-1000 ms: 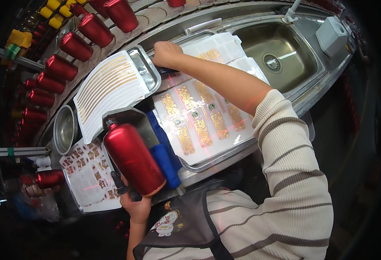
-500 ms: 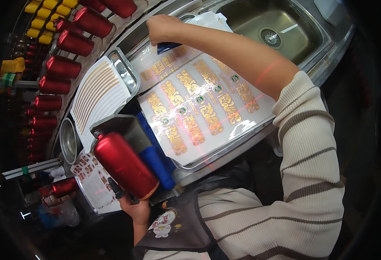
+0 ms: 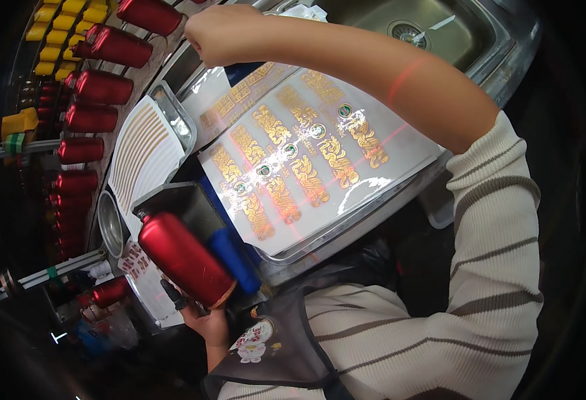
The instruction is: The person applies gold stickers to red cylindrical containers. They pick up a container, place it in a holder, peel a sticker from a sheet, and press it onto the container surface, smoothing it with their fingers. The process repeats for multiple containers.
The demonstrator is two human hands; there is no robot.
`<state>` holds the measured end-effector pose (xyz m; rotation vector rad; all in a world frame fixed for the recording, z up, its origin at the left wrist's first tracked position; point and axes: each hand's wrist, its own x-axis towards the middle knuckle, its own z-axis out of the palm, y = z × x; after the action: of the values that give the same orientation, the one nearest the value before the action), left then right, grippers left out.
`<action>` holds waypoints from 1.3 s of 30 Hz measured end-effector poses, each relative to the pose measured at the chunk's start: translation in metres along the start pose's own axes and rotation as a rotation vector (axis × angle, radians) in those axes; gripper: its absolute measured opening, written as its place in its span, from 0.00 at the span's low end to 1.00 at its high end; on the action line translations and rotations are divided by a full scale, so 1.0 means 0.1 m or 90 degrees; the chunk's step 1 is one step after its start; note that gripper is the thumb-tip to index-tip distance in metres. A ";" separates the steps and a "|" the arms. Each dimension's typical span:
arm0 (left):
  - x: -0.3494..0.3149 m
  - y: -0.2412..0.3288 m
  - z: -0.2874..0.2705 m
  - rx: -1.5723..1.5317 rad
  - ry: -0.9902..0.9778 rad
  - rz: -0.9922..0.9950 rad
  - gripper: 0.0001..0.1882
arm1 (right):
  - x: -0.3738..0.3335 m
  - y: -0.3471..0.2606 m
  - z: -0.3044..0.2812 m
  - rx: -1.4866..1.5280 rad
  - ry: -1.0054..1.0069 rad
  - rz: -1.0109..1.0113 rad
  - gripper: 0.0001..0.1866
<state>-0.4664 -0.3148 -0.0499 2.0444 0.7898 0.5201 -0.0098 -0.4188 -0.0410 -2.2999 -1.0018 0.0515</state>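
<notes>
My left hand point(image 3: 208, 325) holds a glossy red bottle point(image 3: 183, 257) by its base, tilted with the neck away from me. A black cover sits on one finger of this hand. My right hand point(image 3: 216, 35) is closed in a fist at the far left of the work surface, close to another red bottle point(image 3: 150, 15) in a row. What its fingers hold, if anything, is hidden. Beneath my right forearm lies a clear sheet point(image 3: 346, 193) with gold ornate decals and small green round emblems. A dark blue piece point(image 3: 240, 72) shows just below my right wrist.
Several red bottles point(image 3: 90, 117) stand along a curved rack at left, near yellow blocks point(image 3: 52, 35). A white ribbed sheet with gold strips point(image 3: 143, 150), a metal bowl point(image 3: 112, 223) and a blue roll point(image 3: 234, 260) lie nearer. A steel sink point(image 3: 466, 50) is at far right.
My right fist has moved left toward the row of red bottles. My left hand keeps its hold on the red bottle. The whole view has shifted slightly.
</notes>
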 end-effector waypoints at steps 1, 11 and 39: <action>0.03 -0.02 0.01 0.012 -0.002 0.029 0.49 | -0.07 0.00 -0.03 -0.010 0.022 -0.001 0.13; 0.09 -0.21 -0.04 0.156 0.011 0.228 0.49 | -1.09 -1.16 -0.38 0.196 -0.093 -0.111 0.04; 2.42 -0.94 -0.63 -0.249 0.037 -0.221 0.43 | -1.56 -1.65 -0.29 0.308 -0.172 0.013 0.07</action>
<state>-0.3645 -0.0698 -0.0780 1.5012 0.9697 0.4922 -0.2203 -0.4539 0.0427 -1.8864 -0.9697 0.5643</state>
